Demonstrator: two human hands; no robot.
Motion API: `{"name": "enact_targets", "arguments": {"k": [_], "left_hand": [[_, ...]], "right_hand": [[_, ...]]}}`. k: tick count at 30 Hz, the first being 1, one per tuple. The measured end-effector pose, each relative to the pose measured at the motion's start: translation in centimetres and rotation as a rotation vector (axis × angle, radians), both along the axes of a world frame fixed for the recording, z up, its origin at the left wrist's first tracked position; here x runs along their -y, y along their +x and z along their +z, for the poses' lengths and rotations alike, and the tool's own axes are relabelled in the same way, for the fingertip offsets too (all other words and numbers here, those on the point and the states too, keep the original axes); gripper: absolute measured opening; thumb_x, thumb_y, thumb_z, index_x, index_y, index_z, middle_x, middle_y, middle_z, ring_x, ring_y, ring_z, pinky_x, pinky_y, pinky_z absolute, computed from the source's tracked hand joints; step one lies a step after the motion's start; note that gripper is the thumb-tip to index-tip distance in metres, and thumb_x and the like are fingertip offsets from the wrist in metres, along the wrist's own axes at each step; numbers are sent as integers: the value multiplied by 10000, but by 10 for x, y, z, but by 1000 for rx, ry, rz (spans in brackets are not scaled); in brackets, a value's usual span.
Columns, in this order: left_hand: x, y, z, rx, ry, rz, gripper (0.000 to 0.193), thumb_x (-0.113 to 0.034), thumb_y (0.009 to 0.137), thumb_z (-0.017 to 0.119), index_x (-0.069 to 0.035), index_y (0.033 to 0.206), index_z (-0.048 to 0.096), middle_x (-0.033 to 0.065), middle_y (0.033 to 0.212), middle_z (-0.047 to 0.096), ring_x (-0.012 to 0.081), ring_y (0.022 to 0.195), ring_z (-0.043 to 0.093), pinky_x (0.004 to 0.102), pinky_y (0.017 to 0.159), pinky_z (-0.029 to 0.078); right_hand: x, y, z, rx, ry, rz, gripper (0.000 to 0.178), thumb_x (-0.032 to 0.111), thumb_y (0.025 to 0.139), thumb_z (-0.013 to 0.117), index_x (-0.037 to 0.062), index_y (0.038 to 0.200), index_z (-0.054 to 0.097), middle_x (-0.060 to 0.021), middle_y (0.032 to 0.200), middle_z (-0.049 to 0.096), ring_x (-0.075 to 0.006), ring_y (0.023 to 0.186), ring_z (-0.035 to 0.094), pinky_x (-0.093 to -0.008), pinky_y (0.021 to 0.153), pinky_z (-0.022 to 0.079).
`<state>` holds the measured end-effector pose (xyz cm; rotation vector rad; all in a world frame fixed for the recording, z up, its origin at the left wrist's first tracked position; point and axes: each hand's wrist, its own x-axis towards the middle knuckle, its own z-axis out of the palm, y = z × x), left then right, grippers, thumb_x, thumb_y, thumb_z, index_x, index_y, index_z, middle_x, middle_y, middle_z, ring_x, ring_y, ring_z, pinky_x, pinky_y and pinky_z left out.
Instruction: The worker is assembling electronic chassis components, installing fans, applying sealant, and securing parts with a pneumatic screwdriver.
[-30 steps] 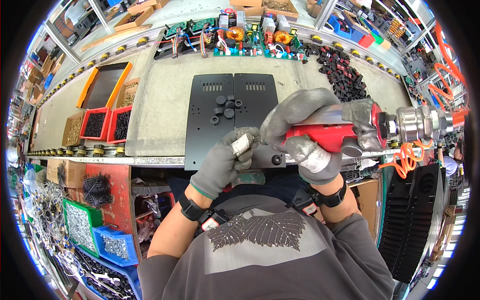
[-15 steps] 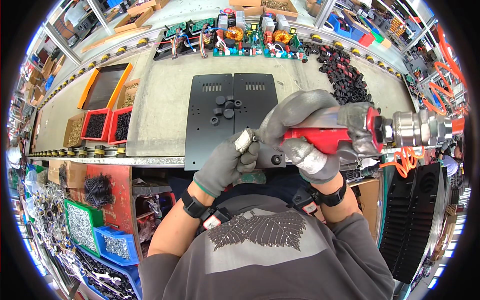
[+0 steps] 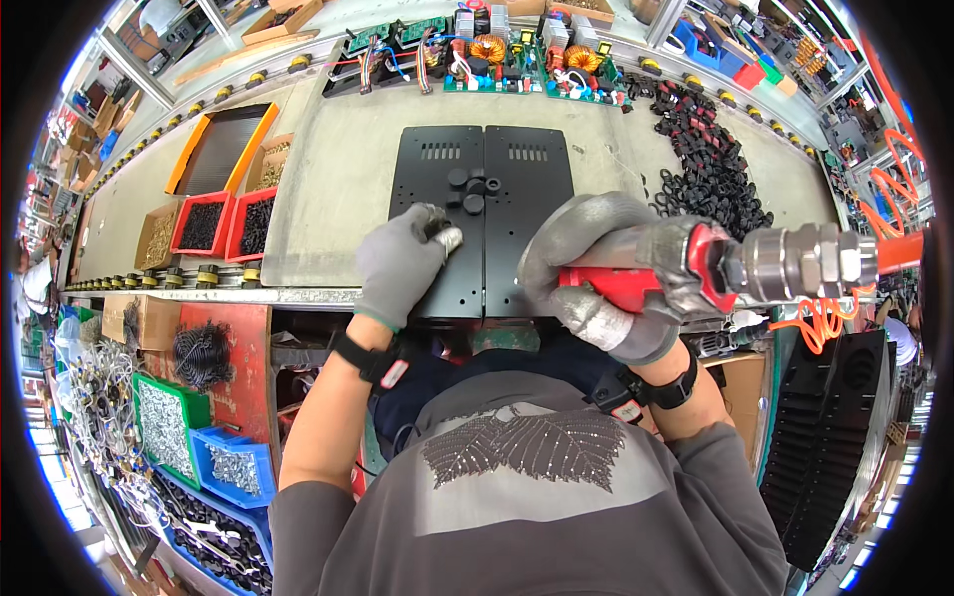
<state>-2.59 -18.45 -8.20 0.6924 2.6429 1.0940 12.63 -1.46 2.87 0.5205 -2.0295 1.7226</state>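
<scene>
Two black metal panels with vent slots, a left panel [image 3: 415,184] and a right panel [image 3: 542,184], lie side by side before me. Small round black rubber feet [image 3: 473,204] are bunched on the left one near the seam. My gloved left hand [image 3: 402,260] reaches over that panel, thumb and fingers pinched just below the bunch on a dark piece, seemingly a rubber foot mostly hidden by the fingertips. Wrapped around a red air screwdriver [image 3: 611,286], my gloved right hand [image 3: 586,248] is above the right panel's near corner. The tool lies roughly sideways, its metal hose coupling to the right.
Red bins [image 3: 204,226] of small black parts and cardboard boxes of brass-coloured pieces stand at left. Circuit boards [image 3: 497,74] line the far edge. Black parts [image 3: 711,179] are heaped at right, near an orange coiled hose [image 3: 823,323]. Slotted black panels [image 3: 820,447] are stacked lower right.
My left hand has left the screwdriver's tip and moved left and away from me to the rubber feet. My right hand keeps its grip on the screwdriver. The whole view has shifted slightly.
</scene>
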Motion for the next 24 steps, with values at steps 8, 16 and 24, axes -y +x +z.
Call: {"name": "enact_targets", "arguments": {"k": [8, 16, 24], "left_hand": [[16, 73, 18, -14, 44, -309, 312, -326, 775, 777, -137, 1016, 722, 74, 757, 689, 216, 659, 666, 337, 588, 493], [9, 71, 8, -185, 77, -302, 330, -374, 731, 788, -168, 981, 727, 66, 688, 646, 265, 637, 638, 378, 558, 470], [4, 72, -3, -360, 79, -365, 297, -392, 671, 808, -171, 830, 689, 34, 683, 627, 253, 657, 632, 397, 577, 480]], "right_hand": [[13, -5, -18, 183, -211, 175, 273, -69, 811, 659, 36, 1034, 542, -48, 945, 575, -124, 829, 581, -277, 727, 506], [15, -10, -33, 252, -171, 151, 330, -77, 788, 666, 43, 1073, 552, -40, 942, 593, -127, 846, 589, -284, 758, 508], [12, -23, -47, 184, -37, -10, 274, -27, 709, 727, 56, 948, 621, -35, 891, 641, -142, 825, 604, -297, 745, 512]]}}
